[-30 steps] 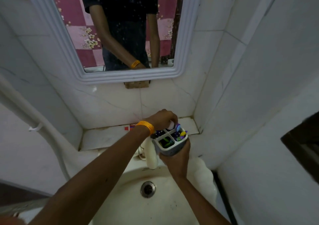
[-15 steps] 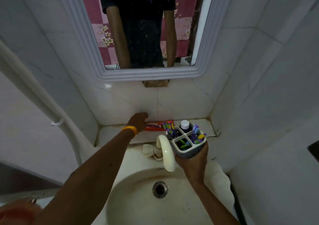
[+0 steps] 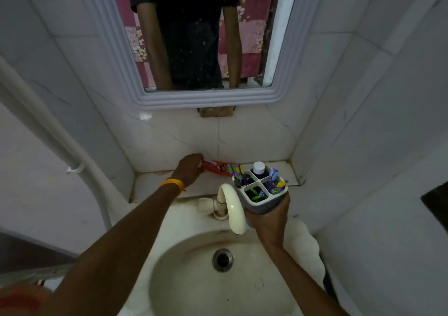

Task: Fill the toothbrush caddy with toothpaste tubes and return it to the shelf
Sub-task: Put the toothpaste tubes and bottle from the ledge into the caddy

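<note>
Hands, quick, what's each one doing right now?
Left hand: on the end of the tube lying on the shelf; grip cannot be told.
Right hand: closed, holding the caddy.

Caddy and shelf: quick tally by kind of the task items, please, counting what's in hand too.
Caddy: 1, held in the right hand
Tube on the shelf: 1, left hand on it
White-capped tube in the caddy: 1
Total: 3

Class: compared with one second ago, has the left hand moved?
Yes. The left hand has left the caddy and gone left and back along the shelf, onto the orange toothpaste tube.
</note>
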Motion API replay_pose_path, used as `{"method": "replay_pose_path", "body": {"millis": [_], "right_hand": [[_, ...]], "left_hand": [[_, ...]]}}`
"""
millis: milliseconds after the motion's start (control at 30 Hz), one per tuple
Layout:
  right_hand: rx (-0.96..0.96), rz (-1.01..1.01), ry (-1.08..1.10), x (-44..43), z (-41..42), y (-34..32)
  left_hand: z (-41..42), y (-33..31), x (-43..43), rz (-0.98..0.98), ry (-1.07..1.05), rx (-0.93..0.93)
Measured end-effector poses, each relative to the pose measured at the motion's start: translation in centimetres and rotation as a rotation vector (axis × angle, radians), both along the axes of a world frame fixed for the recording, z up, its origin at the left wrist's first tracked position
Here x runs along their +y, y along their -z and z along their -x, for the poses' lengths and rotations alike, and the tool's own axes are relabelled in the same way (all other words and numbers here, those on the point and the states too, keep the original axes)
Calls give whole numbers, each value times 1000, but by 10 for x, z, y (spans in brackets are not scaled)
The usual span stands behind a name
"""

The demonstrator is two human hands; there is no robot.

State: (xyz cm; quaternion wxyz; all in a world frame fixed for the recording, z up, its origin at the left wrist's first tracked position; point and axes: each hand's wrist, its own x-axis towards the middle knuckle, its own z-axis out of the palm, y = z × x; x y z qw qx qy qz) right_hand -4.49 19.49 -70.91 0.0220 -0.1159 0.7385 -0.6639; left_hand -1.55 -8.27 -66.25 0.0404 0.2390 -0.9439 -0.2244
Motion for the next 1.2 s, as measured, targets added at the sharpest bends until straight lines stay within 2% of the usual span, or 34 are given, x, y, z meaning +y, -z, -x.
{"method": "replay_pose_path", "body": {"millis": [300, 400, 533, 700, 967, 1100, 1200], "right_hand": [[-16, -27, -15, 1, 3, 4], [-26, -27, -6, 2, 5, 0], [-33, -39, -11, 4, 4, -3], [-18, -14, -57, 4, 4, -6], [32, -99, -12, 2, 7, 10], [24, -84, 1, -2, 10, 14], [-12, -71, -43, -6, 18, 33]], "left_hand": [[-30, -134, 23, 21, -35, 543], [-34, -168, 41, 23, -19, 617], [-31, -181, 72, -51, 96, 487], [-17, -161, 92, 41, 182, 190], [13, -148, 101, 66, 188, 75], [31, -150, 100, 0, 230, -46], [44, -151, 103, 21, 260, -141]]}}
